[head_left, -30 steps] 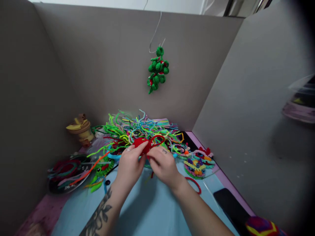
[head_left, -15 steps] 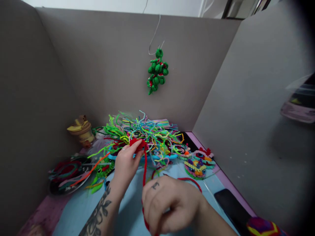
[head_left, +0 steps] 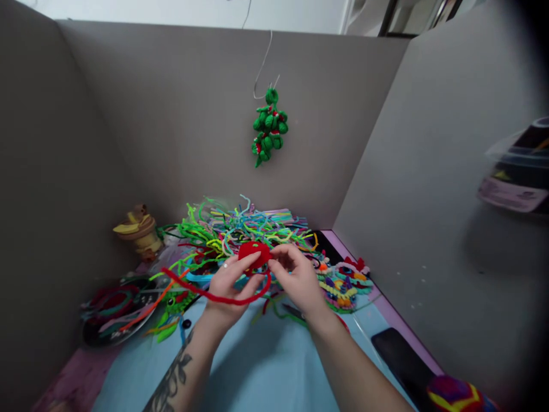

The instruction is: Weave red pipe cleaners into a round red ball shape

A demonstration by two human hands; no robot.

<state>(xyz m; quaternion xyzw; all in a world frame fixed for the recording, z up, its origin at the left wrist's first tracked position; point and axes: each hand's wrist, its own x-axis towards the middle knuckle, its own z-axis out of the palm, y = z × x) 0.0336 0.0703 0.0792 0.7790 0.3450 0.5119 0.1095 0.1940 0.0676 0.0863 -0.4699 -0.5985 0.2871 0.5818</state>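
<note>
My left hand [head_left: 227, 286] and my right hand [head_left: 300, 280] meet in front of me, both pinching a small red wound pipe-cleaner piece [head_left: 254, 252]. A long red pipe-cleaner tail [head_left: 214, 296] loops down and off to the left from that piece, under my left hand. Just behind the hands lies a big tangle of coloured pipe cleaners [head_left: 249, 226], mostly green, yellow and blue. My left forearm carries a dark tattoo.
Grey partition walls enclose a light blue table [head_left: 257, 372]. A green pipe-cleaner cluster [head_left: 268, 126] hangs from a wire hook on the back wall. Finished colourful pieces [head_left: 343, 280] lie right, a dark plate of pieces [head_left: 115, 315] left, a yellow figure [head_left: 137, 229] behind, a black phone [head_left: 403, 360] near right.
My right hand, which had pulled the red strand down toward me, has come back up to the red piece. The strand now loops out to the left.
</note>
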